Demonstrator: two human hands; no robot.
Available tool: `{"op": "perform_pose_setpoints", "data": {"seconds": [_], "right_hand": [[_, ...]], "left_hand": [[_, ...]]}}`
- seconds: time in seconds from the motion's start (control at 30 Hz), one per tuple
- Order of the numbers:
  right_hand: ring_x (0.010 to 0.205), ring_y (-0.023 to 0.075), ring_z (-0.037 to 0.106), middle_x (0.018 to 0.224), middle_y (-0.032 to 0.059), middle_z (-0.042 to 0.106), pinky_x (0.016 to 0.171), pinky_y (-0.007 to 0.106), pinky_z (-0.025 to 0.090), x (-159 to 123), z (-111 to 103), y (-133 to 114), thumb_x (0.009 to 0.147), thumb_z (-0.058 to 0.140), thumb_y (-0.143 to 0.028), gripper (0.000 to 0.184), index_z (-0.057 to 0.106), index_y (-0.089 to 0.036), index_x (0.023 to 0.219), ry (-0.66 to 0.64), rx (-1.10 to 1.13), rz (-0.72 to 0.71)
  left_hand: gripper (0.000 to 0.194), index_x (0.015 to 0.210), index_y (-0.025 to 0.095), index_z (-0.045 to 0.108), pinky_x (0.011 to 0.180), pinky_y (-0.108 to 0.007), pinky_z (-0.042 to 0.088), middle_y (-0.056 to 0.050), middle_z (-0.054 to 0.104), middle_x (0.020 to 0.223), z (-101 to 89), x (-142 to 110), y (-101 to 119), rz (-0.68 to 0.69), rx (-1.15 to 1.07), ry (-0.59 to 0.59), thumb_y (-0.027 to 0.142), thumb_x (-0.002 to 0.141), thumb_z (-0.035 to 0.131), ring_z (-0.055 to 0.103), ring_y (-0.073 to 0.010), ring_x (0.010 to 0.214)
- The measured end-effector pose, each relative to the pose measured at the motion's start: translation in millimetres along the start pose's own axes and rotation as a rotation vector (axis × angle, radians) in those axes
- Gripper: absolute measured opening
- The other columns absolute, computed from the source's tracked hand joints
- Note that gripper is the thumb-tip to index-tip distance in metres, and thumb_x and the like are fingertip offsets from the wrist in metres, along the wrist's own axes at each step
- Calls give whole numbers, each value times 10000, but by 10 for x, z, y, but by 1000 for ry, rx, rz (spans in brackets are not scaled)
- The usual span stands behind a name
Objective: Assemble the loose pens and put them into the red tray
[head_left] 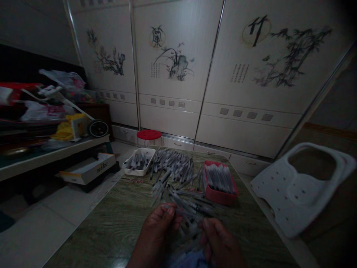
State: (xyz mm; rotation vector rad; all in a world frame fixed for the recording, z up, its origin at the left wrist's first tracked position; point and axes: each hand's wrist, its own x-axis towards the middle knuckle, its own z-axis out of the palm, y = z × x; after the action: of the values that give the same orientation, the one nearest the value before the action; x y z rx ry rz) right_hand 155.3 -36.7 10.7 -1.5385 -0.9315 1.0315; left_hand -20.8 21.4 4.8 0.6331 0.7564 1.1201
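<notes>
The left hand [158,230] and right hand [220,240] have half-curled grips, pinching a loose bunch of slim clear plastic tubes [186,227] above the green wood-grain desk [83,242]; a pink plastic tray [220,197] sits ahead of the right grip.

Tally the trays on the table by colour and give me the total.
White plastic tray: 1
Red plastic tray: 1
Total: 2
</notes>
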Motion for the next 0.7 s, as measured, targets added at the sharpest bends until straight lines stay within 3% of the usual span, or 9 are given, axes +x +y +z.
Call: {"op": "perform_pose_setpoints", "data": {"seconds": [0.17, 0.27, 0.37, 0.5, 0.57, 0.7], "right_hand": [[474, 147, 512, 579, -10, 648, 455, 248, 372, 97, -237, 48, 864, 663, -698, 479, 709, -229, 779, 47, 142, 53], [500, 164, 528, 615, 3, 670, 474, 271, 420, 152, -420, 72, 880, 648, -661, 446, 721, -226, 811, 78, 168, 55], [523, 166, 513, 610, -13, 635, 480, 267, 402, 198, -596, 77, 909, 609, -650, 446, 721, -224, 840, 169, 69, 20], [573, 190, 552, 635, -14, 640, 516, 278, 398, 235, -766, 36, 917, 576, -621, 424, 727, -225, 932, 257, -134, -7], [614, 207, 579, 653, -11, 647, 550, 291, 415, 225, -800, -6, 913, 577, -604, 399, 722, -233, 928, 288, -198, -36], [718, 241, 611, 721, 13, 682, 636, 322, 435, 154, -788, -116, 925, 563, -571, 363, 711, -251, 841, 344, -321, -167]], "left_hand": [[387, 1103, 182, 770, 761, -253, 526, -69, 798, 924, -5, 37, -58, -31, 119, -74, 443, 835, 867, 703, -162, 810], [425, 1222, 218, 736, 823, -313, 545, -94, 809, 1059, -10, 51, -77, 23, 255, -53, 475, 888, 794, 730, -215, 913], [305, 1176, 236, 761, 951, -387, 528, -112, 796, 1127, -15, 38, -101, 244, 632, -28, 438, 962, 682, 719, -273, 1059], [264, 1107, 246, 791, 967, -430, 502, -127, 771, 1132, 27, 2, -141, 557, 1164, -195, 253, 984, 557, 678, -295, 1080], [302, 1101, 251, 793, 957, -447, 485, -124, 764, 1141, 86, -23, -141, 595, 1357, -240, 170, 952, 544, 653, -305, 1090], [321, 1068, 285, 803, 960, -464, 435, -101, 751, 1183, 234, -69, -104, 502, 1614, -206, 112, 909, 584, 607, -328, 1144]]}}
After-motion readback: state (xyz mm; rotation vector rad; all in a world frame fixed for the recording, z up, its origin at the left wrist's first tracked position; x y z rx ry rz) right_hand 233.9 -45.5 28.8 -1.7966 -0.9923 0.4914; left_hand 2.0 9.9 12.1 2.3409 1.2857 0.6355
